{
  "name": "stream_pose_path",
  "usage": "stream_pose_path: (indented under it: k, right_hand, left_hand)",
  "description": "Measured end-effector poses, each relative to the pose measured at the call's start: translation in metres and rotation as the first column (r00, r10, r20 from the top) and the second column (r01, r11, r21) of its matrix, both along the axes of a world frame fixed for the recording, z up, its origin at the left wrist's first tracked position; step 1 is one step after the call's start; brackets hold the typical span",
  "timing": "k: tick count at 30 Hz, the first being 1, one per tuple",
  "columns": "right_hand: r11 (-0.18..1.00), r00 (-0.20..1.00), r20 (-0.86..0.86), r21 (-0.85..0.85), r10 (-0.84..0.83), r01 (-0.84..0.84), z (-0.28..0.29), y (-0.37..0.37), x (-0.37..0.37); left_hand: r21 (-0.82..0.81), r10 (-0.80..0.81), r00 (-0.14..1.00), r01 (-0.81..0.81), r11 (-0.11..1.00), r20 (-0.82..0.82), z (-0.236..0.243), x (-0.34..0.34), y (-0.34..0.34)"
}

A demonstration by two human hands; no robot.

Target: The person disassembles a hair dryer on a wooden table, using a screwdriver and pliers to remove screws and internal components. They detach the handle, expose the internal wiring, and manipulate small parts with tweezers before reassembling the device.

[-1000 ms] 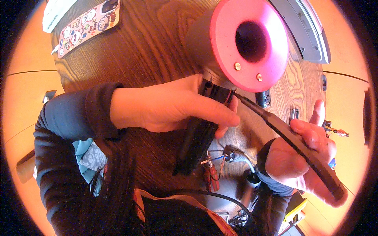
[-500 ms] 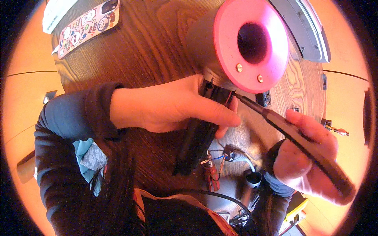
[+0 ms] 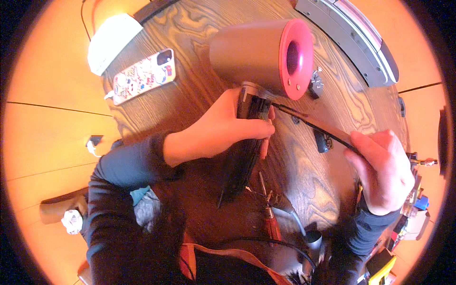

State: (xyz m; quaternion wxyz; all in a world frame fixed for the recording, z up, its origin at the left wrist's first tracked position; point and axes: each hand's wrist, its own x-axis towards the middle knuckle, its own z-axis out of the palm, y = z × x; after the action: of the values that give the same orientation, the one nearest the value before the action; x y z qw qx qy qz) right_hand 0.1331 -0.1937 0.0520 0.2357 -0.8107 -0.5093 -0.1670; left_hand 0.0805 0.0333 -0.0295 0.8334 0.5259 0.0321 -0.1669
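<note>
My left hand (image 3: 221,128) is wrapped round the handle of a hair dryer (image 3: 247,52), thumb across its front. The dryer has a grey barrel and a pink ring-shaped end facing right. Its handle shows a bare black inner body (image 3: 251,107) below the barrel. In my right hand (image 3: 382,166) is a slim, dark, long-handled tool (image 3: 323,127) with a narrow tip. That tip meets the top of the black handle part, just under the barrel; the exact contact is too small to make out.
A patterned phone (image 3: 142,78) and a white box-like object (image 3: 114,42) lie at the far left. A long grey device (image 3: 351,40) stands far right. Small metal bits (image 3: 317,80) and a black piece (image 3: 323,141) lie nearby. A red-handled tool (image 3: 271,223) and a grey tube (image 3: 312,240) lie close to me.
The view has shifted, and the dryer has turned so its barrel shows more from the side. The tool's tip stays by the handle top; my right hand now shows its back.
</note>
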Motion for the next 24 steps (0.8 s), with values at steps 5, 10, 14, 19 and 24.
stream_pose_path:
  k: [5,10,14,19,24]
  right_hand:
    - [0.954,0.979,0.199,-0.298,0.038,0.024,-0.010,-0.002,0.009]
    - [0.997,0.946,-0.317,0.002,-0.071,0.076,-0.038,0.004,0.005]
    - [0.977,0.668,-0.741,0.086,-0.070,0.197,-0.050,0.004,0.007]
    - [0.992,0.986,-0.131,0.085,0.102,-0.091,-0.052,0.008,0.018]
    - [0.986,0.951,0.267,-0.102,0.153,-0.130,-0.052,0.001,0.020]
  left_hand:
    - [0.129,0.009,1.000,-0.011,0.992,0.017,0.002,0.000,0.004]
    - [0.242,0.013,1.000,-0.016,0.970,0.013,0.001,0.001,0.006]
    - [0.267,0.004,1.000,-0.011,0.964,0.028,-0.001,0.004,0.005]
    - [0.195,0.099,0.995,-0.100,0.976,0.017,0.001,0.006,0.002]
    - [0.234,0.020,0.999,-0.029,0.972,0.040,0.002,0.005,0.002]
